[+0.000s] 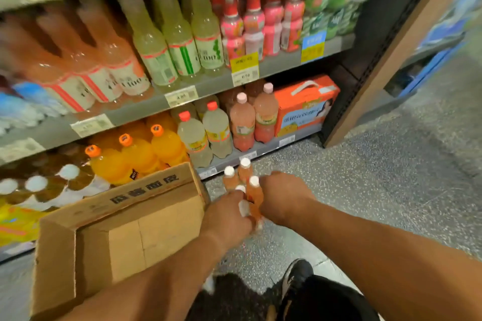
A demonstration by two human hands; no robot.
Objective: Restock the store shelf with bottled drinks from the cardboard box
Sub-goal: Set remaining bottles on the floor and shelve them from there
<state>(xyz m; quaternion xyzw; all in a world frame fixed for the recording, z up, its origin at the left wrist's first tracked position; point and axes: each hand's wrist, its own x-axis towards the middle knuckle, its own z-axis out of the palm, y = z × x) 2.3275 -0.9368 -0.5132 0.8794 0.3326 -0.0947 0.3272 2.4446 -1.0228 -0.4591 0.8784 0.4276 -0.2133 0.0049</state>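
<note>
The left hand (229, 212) and right hand (283, 194) are both curling around a tight cluster of small pink bottles (242, 182) with white caps, pressing them together from either side just above the floor (365, 177), beside the box (117, 219). The left fingers are wrapping over one cap and neck; the right is cupping the far side of the bunch, though how many bottles each is gripping is hidden. The box, to the left, is looking empty as far as its visible bottom shows.

To carry this well, the hands should be squeezing inward evenly and supporting the bodies low, since bottles held only by pressure could slip out of the middle. Matching stock appears to be the pink bottles on the shelf (182, 86) above, at left, so lifting steadily and setting them upright behind the front row seems wise.
</note>
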